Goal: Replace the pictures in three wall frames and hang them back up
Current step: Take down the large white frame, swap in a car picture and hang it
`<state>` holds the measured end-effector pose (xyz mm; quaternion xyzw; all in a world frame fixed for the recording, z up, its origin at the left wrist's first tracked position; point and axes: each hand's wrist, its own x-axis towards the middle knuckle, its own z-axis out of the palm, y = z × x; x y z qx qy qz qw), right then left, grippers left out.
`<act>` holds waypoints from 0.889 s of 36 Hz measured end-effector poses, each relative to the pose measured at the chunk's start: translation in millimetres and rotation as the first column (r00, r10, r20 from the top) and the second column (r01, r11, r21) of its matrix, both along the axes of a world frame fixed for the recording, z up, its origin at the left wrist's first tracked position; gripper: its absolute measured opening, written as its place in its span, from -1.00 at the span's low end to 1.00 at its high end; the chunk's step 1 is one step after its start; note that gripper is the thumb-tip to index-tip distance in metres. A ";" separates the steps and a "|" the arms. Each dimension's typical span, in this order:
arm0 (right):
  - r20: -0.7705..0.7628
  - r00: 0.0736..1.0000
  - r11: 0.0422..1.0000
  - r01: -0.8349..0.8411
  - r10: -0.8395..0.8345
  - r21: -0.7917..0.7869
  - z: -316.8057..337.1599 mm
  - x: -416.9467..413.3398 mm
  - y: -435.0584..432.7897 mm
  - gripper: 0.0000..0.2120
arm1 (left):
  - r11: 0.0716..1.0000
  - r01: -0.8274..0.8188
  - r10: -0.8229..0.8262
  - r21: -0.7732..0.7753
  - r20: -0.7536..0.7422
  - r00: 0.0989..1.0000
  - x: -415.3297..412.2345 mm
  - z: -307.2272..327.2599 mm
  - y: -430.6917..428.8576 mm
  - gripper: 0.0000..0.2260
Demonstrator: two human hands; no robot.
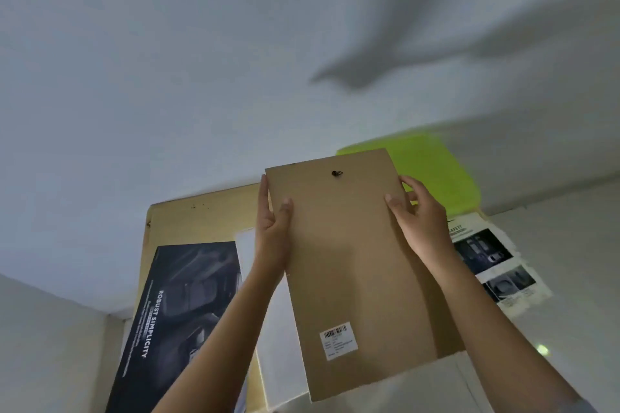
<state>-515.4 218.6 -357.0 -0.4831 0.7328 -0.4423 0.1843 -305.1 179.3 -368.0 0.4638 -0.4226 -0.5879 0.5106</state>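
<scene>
Holding the frame [355,265] up, backing toward the camera: left hand [272,228] clasped on its left edge, right hand [420,223] on its right, fingers [263,193] wrapped behind, thumbs on backing.

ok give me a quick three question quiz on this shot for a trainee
1. True or false: the frame is held with its plain brown back towards the camera.
2. Where on that back is the barcode sticker? A: near the top edge. B: near the lower edge. C: dead centre.
3. Fill in: the left hand and right hand each grip a side edge, and the sheet showing beyond the right hand is bright ____.

Key: 1 true; 2 B; 3 green.
</scene>
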 end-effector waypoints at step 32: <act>0.059 0.994 0.909 -0.109 0.093 0.403 -136.9 -133.9 92.4 -0.46 | 0.989 -0.003 -0.111 0.147 0.756 0.645 -162.3 -137.5 122.3 -0.37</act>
